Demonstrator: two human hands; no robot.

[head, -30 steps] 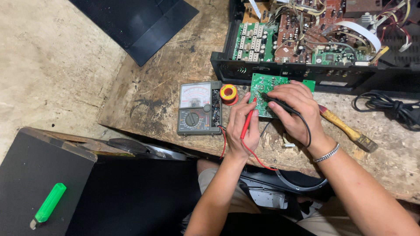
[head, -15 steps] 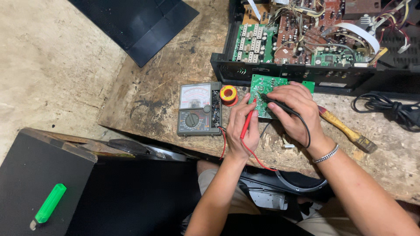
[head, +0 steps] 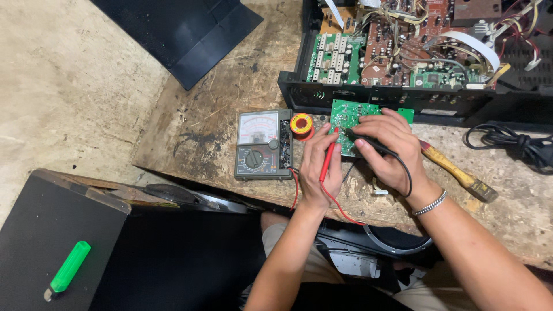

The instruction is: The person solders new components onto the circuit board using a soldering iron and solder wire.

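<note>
hands [head: 357, 155], thin probes, flat green board [head: 351, 115]

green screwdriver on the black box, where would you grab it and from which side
Grip the green screwdriver by its thick green handle, coming from above with fingers across its width. It lies flat and slanted on the black box, metal tip at the lower left near the edge, handle sides free.

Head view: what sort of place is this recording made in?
Probably an informal electronics repair bench. An opened black chassis shows its circuit boards and wiring, an analog multimeter lies on the worn wooden benchtop, and the left hand and right hand hold probes on a small green circuit board.
</note>
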